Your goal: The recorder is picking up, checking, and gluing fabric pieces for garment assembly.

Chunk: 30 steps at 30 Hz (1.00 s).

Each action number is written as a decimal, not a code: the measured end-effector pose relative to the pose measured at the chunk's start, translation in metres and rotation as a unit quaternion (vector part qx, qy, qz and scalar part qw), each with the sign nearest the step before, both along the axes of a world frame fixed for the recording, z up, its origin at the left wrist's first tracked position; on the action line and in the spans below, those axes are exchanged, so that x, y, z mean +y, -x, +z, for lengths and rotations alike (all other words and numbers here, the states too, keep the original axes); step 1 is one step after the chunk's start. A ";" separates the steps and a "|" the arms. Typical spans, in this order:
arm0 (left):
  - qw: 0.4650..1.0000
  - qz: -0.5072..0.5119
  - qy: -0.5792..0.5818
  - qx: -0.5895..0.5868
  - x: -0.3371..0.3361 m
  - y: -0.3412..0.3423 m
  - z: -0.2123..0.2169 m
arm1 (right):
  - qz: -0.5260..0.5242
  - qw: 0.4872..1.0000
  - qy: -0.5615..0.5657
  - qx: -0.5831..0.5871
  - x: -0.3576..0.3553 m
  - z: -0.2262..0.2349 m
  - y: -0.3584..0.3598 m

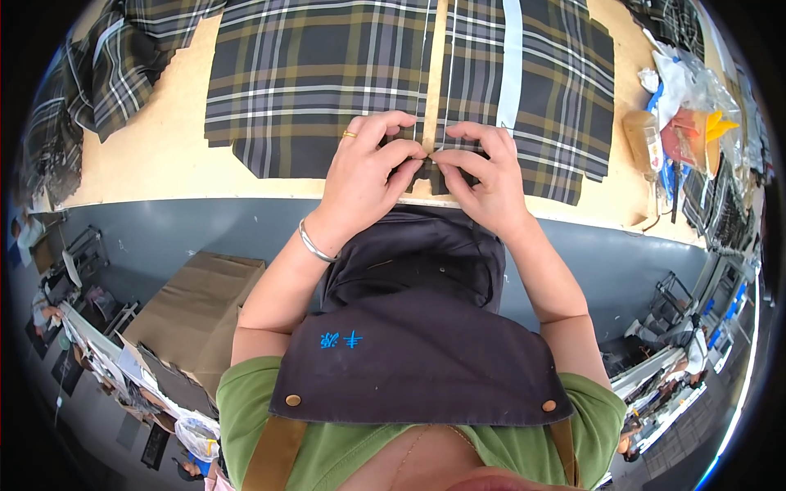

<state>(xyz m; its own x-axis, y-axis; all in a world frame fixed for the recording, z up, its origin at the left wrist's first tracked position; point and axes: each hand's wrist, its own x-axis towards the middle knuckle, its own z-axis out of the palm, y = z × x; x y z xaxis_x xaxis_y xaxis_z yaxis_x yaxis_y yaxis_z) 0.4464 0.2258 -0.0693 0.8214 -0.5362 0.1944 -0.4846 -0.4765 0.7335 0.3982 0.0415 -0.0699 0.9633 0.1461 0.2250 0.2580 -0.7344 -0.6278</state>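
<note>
A cut piece of dark plaid fabric (311, 74) lies flat on a tan worktable (155, 155). A long wooden ruler (435, 74) runs away from me across the cloth. My left hand (364, 168), with a ring and a silver bangle, and my right hand (483, 168) meet at the ruler's near end by the table's front edge. Both pinch the fabric edge there with fingertips touching. A pale blue strip (512, 61) lies on the cloth to the right of the ruler.
More plaid pieces (106, 74) are piled at the table's left. Plastic bags and small items (688, 123) crowd the right end. A brown cardboard box (196, 311) stands on the floor at my lower left. I wear a dark apron (417, 344).
</note>
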 end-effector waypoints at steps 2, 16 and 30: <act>1.000 -0.021 -0.007 -0.010 0.001 -0.002 0.001 | -0.006 1.000 -0.007 0.000 0.000 0.000 0.000; 0.998 -0.026 -0.010 -0.051 -0.001 -0.003 0.001 | -0.037 0.999 -0.009 0.028 0.006 0.002 -0.003; 0.997 -0.069 -0.021 -0.028 0.006 -0.009 0.003 | -0.021 0.999 -0.022 0.031 0.001 0.002 -0.002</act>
